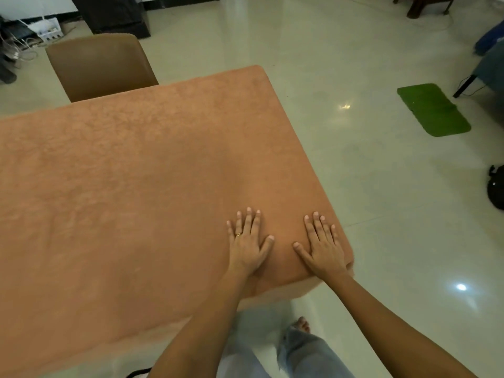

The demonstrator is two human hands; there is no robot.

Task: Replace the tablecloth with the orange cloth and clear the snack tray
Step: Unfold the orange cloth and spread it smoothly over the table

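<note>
- Two hands lie palm-down on the orange cloth (pixel 136 173). The left hand (pixel 249 245) and right hand (pixel 324 245) both have straight, spread fingers and grasp nothing.
- The flat palms look meant for smoothing. A broad press pushes the fabric outward and seats it without bunching it, as a pinch would.
- The right hand sits just beside the table's right edge, close to the near right corner where the cloth folds over. The left hand lies near it, further in from the edge.
- The orange cloth covers all of the tabletop in view and drapes over the near and right edges. Faint ripples show toward the left middle, so more smoothing there seems likely.
- No other tablecloth shows, so the swap looks done or nearly so.
- The snack tray is not in view, so that part of the task cannot be judged.
- A brown chair (pixel 101 64) stands against the far edge.
- To the right the floor (pixel 354 173) lies open for stepping round the corner. A green mat (pixel 433 110) and a dark bag (pixel 496 186) are well apart from the table.
</note>
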